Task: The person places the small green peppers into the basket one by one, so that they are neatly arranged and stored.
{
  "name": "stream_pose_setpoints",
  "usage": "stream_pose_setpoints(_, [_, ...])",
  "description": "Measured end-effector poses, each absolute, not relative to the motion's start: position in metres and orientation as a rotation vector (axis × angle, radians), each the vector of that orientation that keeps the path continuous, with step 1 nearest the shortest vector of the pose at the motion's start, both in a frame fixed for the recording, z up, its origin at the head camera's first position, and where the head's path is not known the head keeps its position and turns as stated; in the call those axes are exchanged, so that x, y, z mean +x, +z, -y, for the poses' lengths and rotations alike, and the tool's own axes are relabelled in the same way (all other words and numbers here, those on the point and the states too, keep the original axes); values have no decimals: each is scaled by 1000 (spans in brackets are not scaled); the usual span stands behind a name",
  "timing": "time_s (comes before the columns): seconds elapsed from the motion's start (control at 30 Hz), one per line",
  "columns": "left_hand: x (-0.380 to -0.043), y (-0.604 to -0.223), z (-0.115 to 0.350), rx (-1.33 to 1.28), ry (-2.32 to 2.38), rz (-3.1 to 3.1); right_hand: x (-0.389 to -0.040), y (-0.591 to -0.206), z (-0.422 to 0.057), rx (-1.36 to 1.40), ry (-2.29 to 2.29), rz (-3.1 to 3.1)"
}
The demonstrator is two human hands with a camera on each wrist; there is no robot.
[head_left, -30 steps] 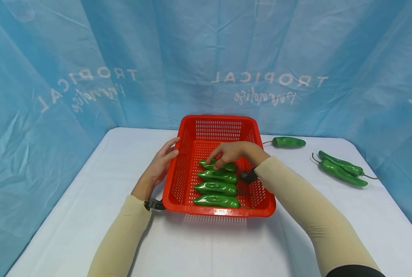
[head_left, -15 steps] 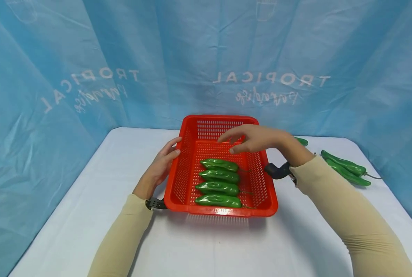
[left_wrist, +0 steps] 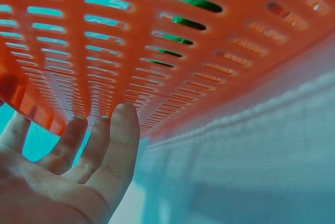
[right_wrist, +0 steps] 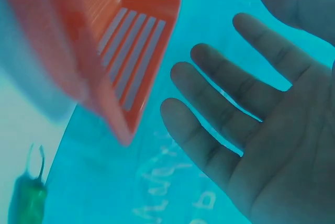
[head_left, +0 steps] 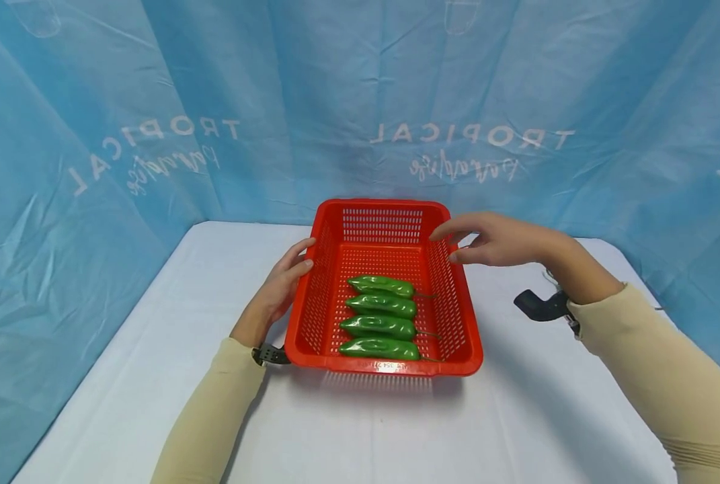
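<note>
Four peppers point(head_left: 379, 327) lie sideways in the mid-frame basket point(head_left: 450, 368) — visible stems point(head_left: 427, 333) rightward. Left hand point(head_left: 277, 289), unclenched, touches the basket; right hand point(head_left: 501, 240) hovers empty.

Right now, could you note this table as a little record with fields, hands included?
Container: red basket with slotted walls, on a white table
Contents: four green peppers, side by side, stems pointing right
Left hand: fingers touching the basket's left side
Right hand: raised near the basket's right rim, holding nothing
Outside basket: another green pepper, partly seen
Backdrop: blue sheet with pale lettering
</note>
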State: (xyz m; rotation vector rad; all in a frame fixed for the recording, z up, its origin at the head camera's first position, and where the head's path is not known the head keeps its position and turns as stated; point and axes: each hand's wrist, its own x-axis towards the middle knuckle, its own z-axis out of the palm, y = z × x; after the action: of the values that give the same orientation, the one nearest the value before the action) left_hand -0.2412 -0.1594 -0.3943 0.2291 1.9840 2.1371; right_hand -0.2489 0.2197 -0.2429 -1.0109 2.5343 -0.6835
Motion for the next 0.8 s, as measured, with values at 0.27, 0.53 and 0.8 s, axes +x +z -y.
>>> stream_pose_setpoints(0.27, [-241,-394,160,246,2126,-1997,-244,-248,-256,-869,-706,-2578])
stream_pose_setpoints(0.53, [-240,-393,161,246,2133,-1981,-248,-257,-283,-810,-663,-2634])
stream_pose_setpoints(0.8, [-239,-390,160,250,2134,-1972,-259,-272,-307,-798,-590,-2716])
